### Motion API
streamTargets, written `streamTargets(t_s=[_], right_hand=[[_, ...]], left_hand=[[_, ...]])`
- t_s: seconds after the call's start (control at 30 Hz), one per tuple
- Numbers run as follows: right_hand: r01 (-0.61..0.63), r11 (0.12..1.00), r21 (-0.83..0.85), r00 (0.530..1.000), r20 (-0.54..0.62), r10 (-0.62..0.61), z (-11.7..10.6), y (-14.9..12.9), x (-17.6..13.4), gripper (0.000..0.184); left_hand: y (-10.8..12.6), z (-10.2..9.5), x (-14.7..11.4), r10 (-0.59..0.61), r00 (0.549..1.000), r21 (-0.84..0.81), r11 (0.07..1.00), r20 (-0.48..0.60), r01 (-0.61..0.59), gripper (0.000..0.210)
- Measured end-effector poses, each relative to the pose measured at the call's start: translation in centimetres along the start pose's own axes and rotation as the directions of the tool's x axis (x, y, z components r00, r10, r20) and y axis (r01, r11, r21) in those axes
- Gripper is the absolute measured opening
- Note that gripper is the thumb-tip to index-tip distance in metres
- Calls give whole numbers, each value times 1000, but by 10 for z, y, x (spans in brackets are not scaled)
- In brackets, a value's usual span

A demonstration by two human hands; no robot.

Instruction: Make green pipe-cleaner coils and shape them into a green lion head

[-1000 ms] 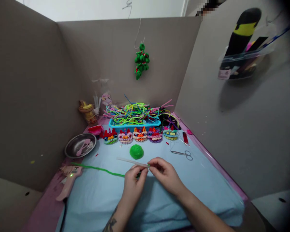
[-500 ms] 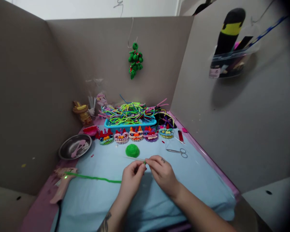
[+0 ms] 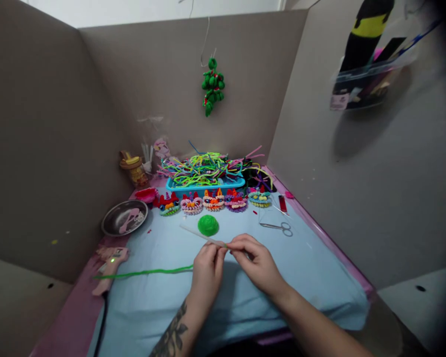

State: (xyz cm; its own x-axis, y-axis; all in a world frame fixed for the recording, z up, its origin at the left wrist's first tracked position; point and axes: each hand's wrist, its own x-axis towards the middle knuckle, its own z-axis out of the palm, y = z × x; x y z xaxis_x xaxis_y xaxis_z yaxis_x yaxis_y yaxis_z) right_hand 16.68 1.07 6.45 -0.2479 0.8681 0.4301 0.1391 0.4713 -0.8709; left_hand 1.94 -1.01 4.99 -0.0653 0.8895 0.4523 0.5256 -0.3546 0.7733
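Green fuzzy stem (image 3: 152, 271) trails leftward out of the left hand (image 3: 208, 265), over the blue cloth (image 3: 312, 287) and across a pink glue gun (image 3: 106, 285). That hand grasps stem and pale stick (image 3: 195, 232) together; the right hand (image 3: 258, 262) pinches at the stick's near end, on which piece I cannot tell. Just beyond sits a green dome (image 3: 208, 225), scissors (image 3: 281, 227) to its right, then five animal heads (image 3: 213, 201) before a blue tray (image 3: 188, 189)

We see a slim, pale rod (image 3: 195, 232) slanting down rightward below centre frame, green showing at its lower tip; and lower left, we've a green strand (image 3: 148, 271) stretched nearly level!
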Motion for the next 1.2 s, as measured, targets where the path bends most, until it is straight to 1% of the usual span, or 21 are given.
streamTargets(t_s=[0.13, 0.23, 0.3, 0.37, 0.43, 0.5, 0.53, 0.6, 0.67, 0.7, 0.77, 0.8, 0.87, 0.93, 1.0, 1.07, 1.13, 1.2], right_hand=[[-72, 997, 2, 997, 11, 72, 2, -6, -2, 12], [-148, 988, 48, 988, 42, 146, 4, -5, -2, 14], [-175, 982, 71, 984, 54, 172, 4, -4, 0, 16], [-171, 983, 64, 985, 49, 168, 3, -2, 2, 15], [-156, 987, 29, 988, 21, 155, 1, -2, 5, 13], [-151, 988, -23, 988, -12, 151, 0, -1, 8, 12], [-152, 987, -55, 988, -26, 151, -1, -1, 9, 11], [-146, 981, -124, 989, -54, 140, -1, 1, 11, 12], [-106, 972, -207, 993, -74, 93, -1, 3, 13, 13], [-73, 965, -250, 996, -76, 56, 0, 5, 14, 13], [4, 944, -330, 999, -50, -22, 1, 9, 15, 12], [39, 932, -361, 998, -26, -52, 1, 11, 16, 13], [85, 910, -406, 996, 35, -78, 3, 15, 17, 15], [108, 890, -444, 992, 105, -68, 5, 17, 18, 16], [120, 871, -476, 984, 171, -43, 7, 19, 18, 17], [134, 862, -490, 974, 226, -22, 6, 19, 18, 16], [154, 876, -457, 961, 275, -26, 4, 18, 18, 15], [181, 911, -371, 951, 303, -65, 0, 16, 17, 16]], left_hand=[[3, -1, -3, 108, 994, 86, 991, -13, -107, 17], [5, -3, -4, 143, 990, 90, 986, 0, -143, 17], [5, -5, -5, 142, 990, 77, 987, 16, -143, 17], [6, -8, -5, 120, 992, 71, 990, 43, -123, 17], [6, -12, -4, 73, 995, 87, 993, 75, -79, 13], [6, -15, -3, 34, 994, 130, 990, 101, -48, 14], [6, -16, -2, 36, 993, 160, 986, 113, -53, 16], [6, -17, 0, 79, 988, 242, 964, 133, -110, 12], [7, -18, 4, 136, 978, 357, 916, 159, -186, 10], [8, -19, 7, 161, 971, 425, 877, 176, -223, 11], [12, -21, 14, 210, 949, 556, 772, 234, -308, 12], [14, -23, 18, 238, 930, 605, 709, 279, -363, 12], [18, -27, 28, 280, 879, 647, 597, 387, -475, 10], [22, -30, 39, 269, 842, 645, 547, 469, -534, 10], [24, -33, 48, 257, 813, 612, 550, 523, -568, 10], [23, -34, 56, 247, 803, 568, 597, 543, -567, 13], [19, -35, 62, 222, 817, 507, 689, 532, -517, 15], [13, -38, 68, 186, 833, 387, 818, 522, -425, 14]])
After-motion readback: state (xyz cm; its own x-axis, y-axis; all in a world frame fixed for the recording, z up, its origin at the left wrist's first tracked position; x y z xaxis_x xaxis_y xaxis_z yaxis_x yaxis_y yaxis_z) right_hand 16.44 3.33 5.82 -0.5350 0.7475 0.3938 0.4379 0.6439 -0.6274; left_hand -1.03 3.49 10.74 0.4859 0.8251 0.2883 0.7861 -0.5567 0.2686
